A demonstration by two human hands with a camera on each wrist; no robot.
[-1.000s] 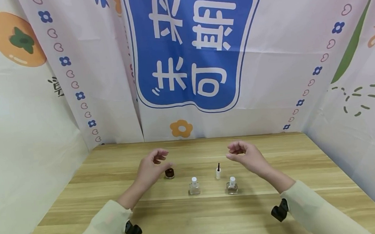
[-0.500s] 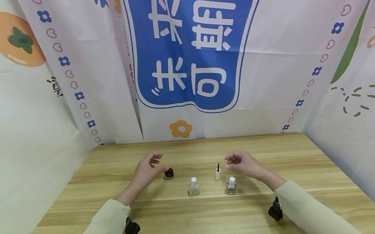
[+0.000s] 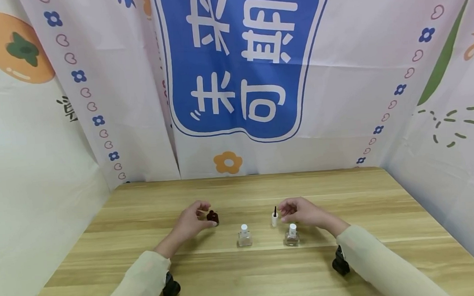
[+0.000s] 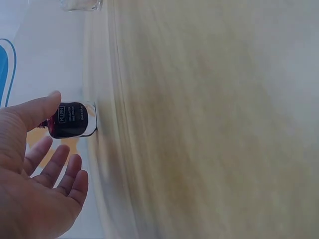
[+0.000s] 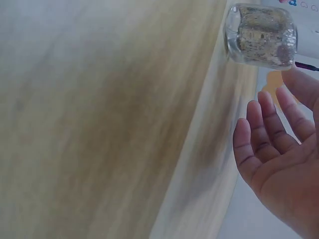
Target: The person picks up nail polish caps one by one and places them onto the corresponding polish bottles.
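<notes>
In the head view a dark red nail polish bottle (image 3: pixel 213 217) stands uncapped on the table. My left hand (image 3: pixel 194 219) is right beside it; the thumb overlaps the bottle and the other fingers are relaxed. Its dark label (image 4: pixel 72 117) faces the left wrist camera. A white cap (image 3: pixel 275 219) stands with its dark brush (image 3: pixel 275 209) pointing up. Close to its right is my right hand (image 3: pixel 301 211), thumb and index finger apart at the cap's side. In the right wrist view the cap is mostly hidden behind the thumb and a glittery bottle (image 5: pixel 266 37).
Two capped nail polish bottles stand nearer the front: a clear bottle (image 3: pixel 245 237) between the hands and a glittery bottle (image 3: pixel 292 237) just in front of the right hand. Printed cloth (image 3: pixel 342 113) surrounds the wooden table (image 3: pixel 246 280) at the back and sides.
Both hands have come lower toward the table. The left has closed in on the dark red bottle, and the right has moved left to the white cap. The bottles and cap stay in place.
</notes>
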